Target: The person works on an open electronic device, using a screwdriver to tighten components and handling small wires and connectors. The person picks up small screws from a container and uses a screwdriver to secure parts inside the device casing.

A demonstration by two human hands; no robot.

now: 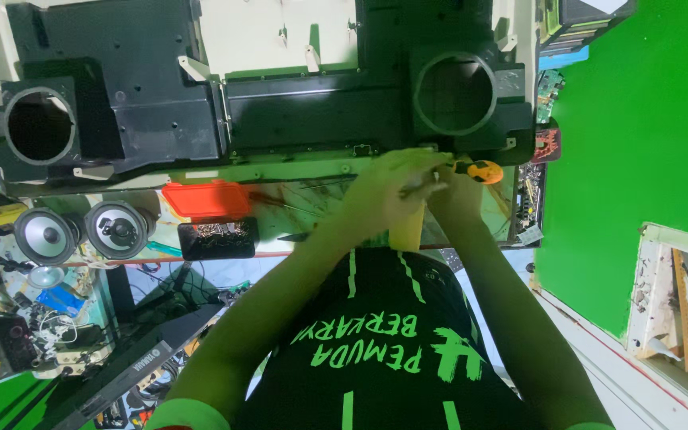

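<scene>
My left hand and my right hand meet at the lower edge of a large black plastic speaker housing, just below its right round opening. My right hand grips a screwdriver with an orange and black handle. The fingers of my left hand close around its metal shaft, partly covering the right hand. The tip is hidden by my hands. A second round opening sits at the housing's left end.
Two loose round speakers lie left of an orange lid and a black tray of screws. Circuit boards lie at the right edge of the bench. Cluttered electronics fill the lower left. A green wall stands to the right.
</scene>
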